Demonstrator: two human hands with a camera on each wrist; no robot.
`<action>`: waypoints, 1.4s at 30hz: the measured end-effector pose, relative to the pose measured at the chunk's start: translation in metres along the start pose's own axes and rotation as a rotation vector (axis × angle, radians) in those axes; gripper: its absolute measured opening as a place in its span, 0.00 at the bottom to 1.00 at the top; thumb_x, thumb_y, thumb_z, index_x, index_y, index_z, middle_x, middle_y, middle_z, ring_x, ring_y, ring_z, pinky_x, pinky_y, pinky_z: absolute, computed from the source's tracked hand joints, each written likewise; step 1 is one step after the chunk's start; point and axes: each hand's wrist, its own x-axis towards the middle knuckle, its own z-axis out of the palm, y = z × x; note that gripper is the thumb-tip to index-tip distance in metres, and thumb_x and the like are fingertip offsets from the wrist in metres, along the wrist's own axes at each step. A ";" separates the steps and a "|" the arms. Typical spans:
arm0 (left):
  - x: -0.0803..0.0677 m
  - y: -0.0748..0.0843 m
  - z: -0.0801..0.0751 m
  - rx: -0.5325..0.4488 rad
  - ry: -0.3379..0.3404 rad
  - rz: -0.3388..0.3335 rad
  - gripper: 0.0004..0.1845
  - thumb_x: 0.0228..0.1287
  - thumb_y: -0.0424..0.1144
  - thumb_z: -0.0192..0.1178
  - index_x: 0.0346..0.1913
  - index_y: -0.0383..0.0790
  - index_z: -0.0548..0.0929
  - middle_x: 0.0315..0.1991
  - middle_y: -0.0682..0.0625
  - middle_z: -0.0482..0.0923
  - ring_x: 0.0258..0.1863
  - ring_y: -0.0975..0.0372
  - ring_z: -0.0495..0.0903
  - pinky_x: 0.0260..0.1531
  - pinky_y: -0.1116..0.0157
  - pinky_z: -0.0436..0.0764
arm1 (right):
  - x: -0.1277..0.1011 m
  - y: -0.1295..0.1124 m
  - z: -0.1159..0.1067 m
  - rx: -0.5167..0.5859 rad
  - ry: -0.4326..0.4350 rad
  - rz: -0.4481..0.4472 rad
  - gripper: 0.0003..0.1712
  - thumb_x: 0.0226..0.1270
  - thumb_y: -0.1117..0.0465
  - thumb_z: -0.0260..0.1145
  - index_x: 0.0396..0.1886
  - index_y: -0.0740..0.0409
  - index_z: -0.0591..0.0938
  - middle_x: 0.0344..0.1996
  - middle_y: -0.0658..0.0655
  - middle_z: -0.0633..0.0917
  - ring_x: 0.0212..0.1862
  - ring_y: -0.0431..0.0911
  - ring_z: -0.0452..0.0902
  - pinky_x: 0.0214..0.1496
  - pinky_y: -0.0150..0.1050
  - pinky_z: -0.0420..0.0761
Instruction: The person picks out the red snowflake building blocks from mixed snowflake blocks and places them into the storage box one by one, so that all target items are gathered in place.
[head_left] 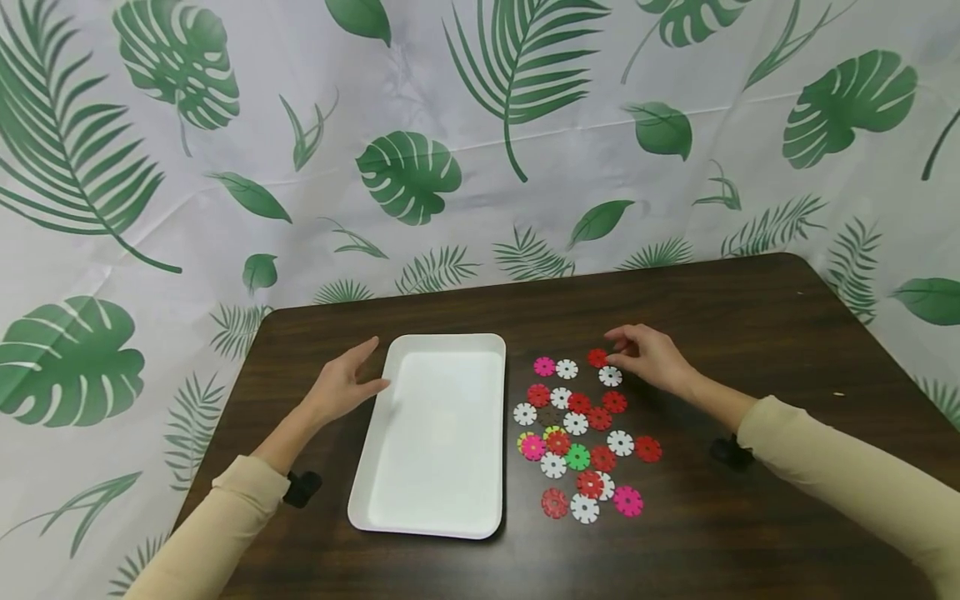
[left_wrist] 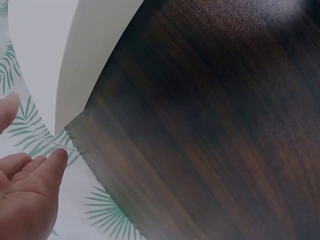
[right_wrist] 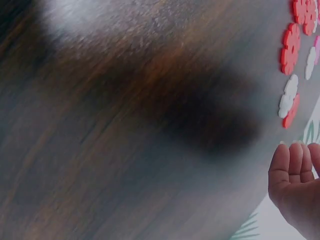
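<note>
A white rectangular tray (head_left: 431, 433) lies empty on the dark wooden table (head_left: 750, 333). To its right is a cluster of several flat notched discs (head_left: 581, 433) in red, white, pink, green and yellow. My left hand (head_left: 375, 364) rests beside the tray's left rim, fingers straight and thumb against the rim. In the left wrist view the left hand (left_wrist: 25, 175) holds nothing beside the tray (left_wrist: 85, 50). My right hand (head_left: 611, 346) hovers at the far end of the cluster, fingers loosely curled just right of a red disc (head_left: 597, 358). The right wrist view shows the right hand (right_wrist: 295, 175) empty and the red disc (right_wrist: 290, 112) lying flat.
A cloth backdrop with a leaf print (head_left: 450, 167) hangs behind and to both sides of the table. Bare table surface stretches right of the discs and behind the tray. The table's rounded far corners (head_left: 787, 260) are in sight.
</note>
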 end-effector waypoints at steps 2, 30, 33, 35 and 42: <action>-0.001 -0.002 0.001 -0.030 -0.013 -0.040 0.38 0.62 0.34 0.61 0.70 0.27 0.54 0.69 0.31 0.56 0.64 0.39 0.63 0.57 0.48 0.72 | 0.001 -0.001 0.002 -0.005 -0.010 0.005 0.18 0.57 0.67 0.69 0.47 0.70 0.80 0.33 0.63 0.81 0.36 0.52 0.76 0.38 0.45 0.78; -0.001 -0.009 0.011 -0.132 -0.039 -0.164 0.32 0.64 0.28 0.56 0.69 0.26 0.58 0.67 0.32 0.60 0.62 0.42 0.68 0.54 0.52 0.77 | 0.014 0.001 0.020 -0.069 -0.056 0.076 0.14 0.54 0.67 0.70 0.41 0.69 0.81 0.33 0.63 0.80 0.36 0.53 0.74 0.38 0.48 0.78; 0.000 -0.009 0.013 -0.134 -0.035 -0.167 0.31 0.63 0.28 0.57 0.68 0.26 0.60 0.65 0.31 0.64 0.61 0.42 0.70 0.53 0.54 0.78 | 0.016 0.001 0.020 -0.070 -0.062 0.078 0.14 0.54 0.68 0.70 0.40 0.69 0.81 0.33 0.63 0.80 0.37 0.53 0.75 0.38 0.48 0.78; 0.000 -0.009 0.014 -0.136 -0.032 -0.176 0.31 0.63 0.28 0.57 0.68 0.27 0.60 0.64 0.31 0.65 0.60 0.43 0.71 0.52 0.55 0.79 | 0.016 0.000 0.020 -0.065 -0.068 0.084 0.13 0.54 0.68 0.70 0.39 0.69 0.81 0.33 0.63 0.81 0.37 0.53 0.75 0.38 0.48 0.78; 0.000 -0.009 0.016 -0.157 -0.031 -0.212 0.29 0.64 0.27 0.56 0.68 0.29 0.62 0.64 0.33 0.66 0.57 0.45 0.74 0.50 0.57 0.80 | 0.017 -0.002 0.019 -0.063 -0.083 0.118 0.13 0.53 0.68 0.70 0.38 0.68 0.80 0.33 0.63 0.80 0.37 0.53 0.75 0.38 0.47 0.78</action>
